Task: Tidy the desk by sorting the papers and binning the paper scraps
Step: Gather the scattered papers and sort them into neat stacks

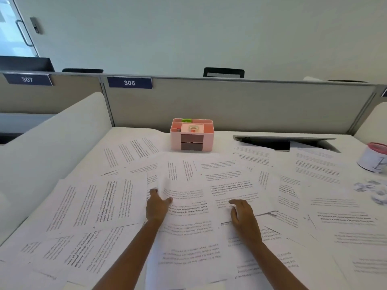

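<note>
Left hand and right hand lie palm-down, apart, fingers loosely extended forward.

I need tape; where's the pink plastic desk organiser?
Head view: the pink plastic desk organiser stands centre-back, just before the grey partition panel, beyond the printed paper sheets.
</note>
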